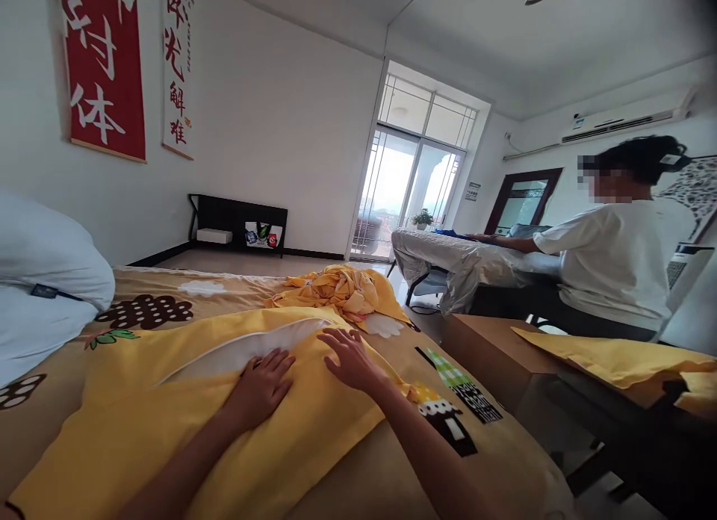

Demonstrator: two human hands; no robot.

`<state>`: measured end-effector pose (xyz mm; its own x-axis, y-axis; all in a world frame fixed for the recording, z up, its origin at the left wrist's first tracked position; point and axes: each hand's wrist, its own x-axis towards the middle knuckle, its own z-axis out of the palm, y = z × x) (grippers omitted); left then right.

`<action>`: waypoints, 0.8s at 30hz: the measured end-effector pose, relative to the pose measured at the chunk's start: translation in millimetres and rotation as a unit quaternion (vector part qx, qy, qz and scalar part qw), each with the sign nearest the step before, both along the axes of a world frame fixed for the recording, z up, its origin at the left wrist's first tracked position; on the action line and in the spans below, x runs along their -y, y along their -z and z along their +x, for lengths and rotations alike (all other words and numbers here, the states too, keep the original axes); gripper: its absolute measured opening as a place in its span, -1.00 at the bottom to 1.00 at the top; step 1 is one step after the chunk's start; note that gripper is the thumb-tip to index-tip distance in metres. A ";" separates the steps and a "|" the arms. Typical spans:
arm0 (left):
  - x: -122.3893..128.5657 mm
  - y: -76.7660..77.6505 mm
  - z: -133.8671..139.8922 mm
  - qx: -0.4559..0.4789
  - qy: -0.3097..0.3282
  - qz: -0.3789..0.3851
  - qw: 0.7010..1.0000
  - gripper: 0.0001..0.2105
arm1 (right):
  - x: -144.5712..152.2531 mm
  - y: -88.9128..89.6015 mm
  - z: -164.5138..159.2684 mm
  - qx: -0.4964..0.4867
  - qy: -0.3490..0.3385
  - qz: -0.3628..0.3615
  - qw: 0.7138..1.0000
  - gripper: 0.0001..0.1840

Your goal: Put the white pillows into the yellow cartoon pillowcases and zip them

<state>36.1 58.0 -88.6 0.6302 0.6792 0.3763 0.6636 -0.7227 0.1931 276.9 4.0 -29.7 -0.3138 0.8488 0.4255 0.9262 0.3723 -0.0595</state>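
A yellow fabric cover (140, 415) lies spread over the patterned bed in front of me. Along its far side runs a long slit, and white material (224, 358) shows through it. My left hand (267, 385) lies with fingers extended on the cover at the near edge of the slit, palm down. To its right, my right hand (352, 359) has its fingers spread and a little bent, at the slit's right end; whether it presses on the cloth I cannot tell. Just beyond the cover is a crumpled heap of yellow printed cloth (339, 288).
A white pillow (50, 258) rests at the left on the patterned bed sheet (386, 460). At the right are a cardboard box (498, 348) and more yellow cloth (610, 363). A person in a white shirt (613, 262) sits at a plastic-covered table (437, 243). A low black shelf (238, 210) stands by the wall.
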 end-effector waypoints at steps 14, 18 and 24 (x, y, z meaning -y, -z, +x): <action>28.9 -88.9 -96.3 0.000 -0.182 -0.169 0.969 -0.52 | -3.5 26.5 -45.4 -0.025 -0.025 -0.035 0.999 -0.29; 67.9 -117.7 -74.6 -0.012 -0.195 -0.103 0.975 -0.56 | -3.9 4.2 -54.3 0.000 -0.054 -0.016 0.998 -0.50; 117.1 -97.6 -75.4 -0.089 -0.218 -0.149 0.960 -0.50 | 39.8 -22.7 -28.5 0.109 -0.076 -0.037 0.990 -0.85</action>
